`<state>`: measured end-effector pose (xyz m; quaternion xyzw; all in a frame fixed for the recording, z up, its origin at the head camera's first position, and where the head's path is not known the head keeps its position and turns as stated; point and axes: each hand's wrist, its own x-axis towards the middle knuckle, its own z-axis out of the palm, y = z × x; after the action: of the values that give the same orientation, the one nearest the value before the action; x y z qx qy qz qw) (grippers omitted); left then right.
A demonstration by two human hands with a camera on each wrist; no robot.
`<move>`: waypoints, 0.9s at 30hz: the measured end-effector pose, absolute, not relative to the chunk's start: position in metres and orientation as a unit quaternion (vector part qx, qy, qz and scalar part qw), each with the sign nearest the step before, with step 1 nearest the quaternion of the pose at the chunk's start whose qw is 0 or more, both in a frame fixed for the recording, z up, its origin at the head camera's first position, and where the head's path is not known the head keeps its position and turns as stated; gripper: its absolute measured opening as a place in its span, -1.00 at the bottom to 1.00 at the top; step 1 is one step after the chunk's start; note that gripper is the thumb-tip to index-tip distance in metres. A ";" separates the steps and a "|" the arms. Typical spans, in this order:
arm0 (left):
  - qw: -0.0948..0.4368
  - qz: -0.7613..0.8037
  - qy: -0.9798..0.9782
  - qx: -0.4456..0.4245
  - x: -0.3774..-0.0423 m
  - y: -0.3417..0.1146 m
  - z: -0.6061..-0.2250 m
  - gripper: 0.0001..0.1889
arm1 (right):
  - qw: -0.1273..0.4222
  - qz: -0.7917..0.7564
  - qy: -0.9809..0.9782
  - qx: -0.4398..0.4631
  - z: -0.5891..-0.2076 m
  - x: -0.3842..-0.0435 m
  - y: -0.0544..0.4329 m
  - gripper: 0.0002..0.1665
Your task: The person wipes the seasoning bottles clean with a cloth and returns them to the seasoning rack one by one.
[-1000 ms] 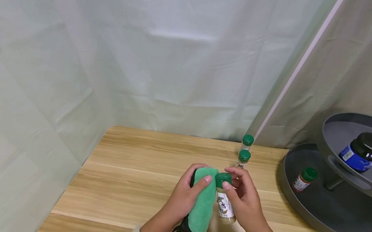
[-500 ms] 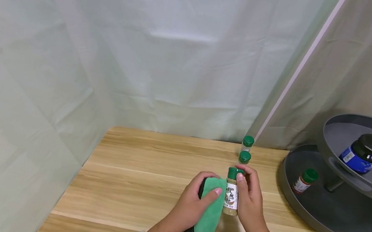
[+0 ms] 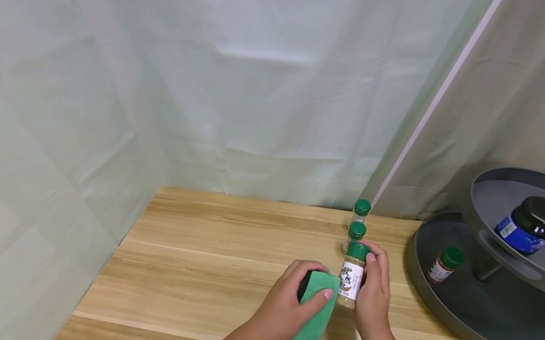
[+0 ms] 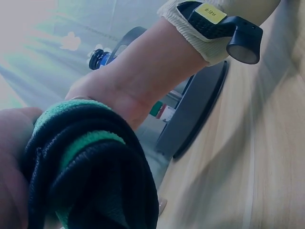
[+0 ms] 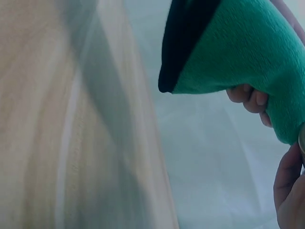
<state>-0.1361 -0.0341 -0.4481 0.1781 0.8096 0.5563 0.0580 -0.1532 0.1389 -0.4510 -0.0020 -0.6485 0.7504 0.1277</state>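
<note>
In the head view my left hand grips a folded green cloth with black edging. My right hand holds a spice bottle with a green cap and white label, nearly upright above the table. The cloth's upper end lies against the bottle's left side. The left wrist view shows the cloth's dark folded end close up, with the right forearm behind it. From the right wrist, the cloth's green face hangs over curled left fingertips; the bottle is mostly cut off.
Two green-capped spice bottles stand behind, the nearer one just past the held bottle and the farther one near the back edge. At right, a grey two-tier round tray holds a small spice bottle below and a dark jar above.
Both hands have shifted right and slightly away, carrying the cloth and the spice bottle. The bottle, tilted a second ago, is now closer to upright, and the right fingers sit along its right side.
</note>
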 end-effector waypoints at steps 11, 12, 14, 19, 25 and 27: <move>0.037 0.629 0.768 0.109 -0.145 -0.038 -0.451 -0.60 | 0.071 0.747 -0.658 0.063 -0.456 -0.147 0.125 -0.56; 0.038 0.638 0.762 0.103 -0.146 -0.039 -0.451 -0.61 | 0.065 0.747 -0.658 0.067 -0.457 -0.146 0.124 -0.55; 0.038 0.653 0.750 0.093 -0.148 -0.040 -0.451 -0.62 | 0.053 0.745 -0.660 0.073 -0.458 -0.144 0.122 -0.52; 0.032 0.677 0.731 0.075 -0.153 -0.044 -0.452 -0.64 | 0.046 0.738 -0.667 0.092 -0.460 -0.139 0.116 -0.52; 0.052 0.684 0.724 0.073 -0.152 -0.045 -0.452 -0.61 | 0.066 0.744 -0.659 0.091 -0.460 -0.138 0.114 -0.57; 0.060 0.681 0.726 0.078 -0.152 -0.045 -0.452 -0.61 | 0.075 0.748 -0.654 0.086 -0.460 -0.139 0.114 -0.57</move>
<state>-0.1517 -0.0445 -0.4518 0.0776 0.7259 0.6808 0.0595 -0.1388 0.1143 -0.4596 0.0856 -0.6541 0.7478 0.0749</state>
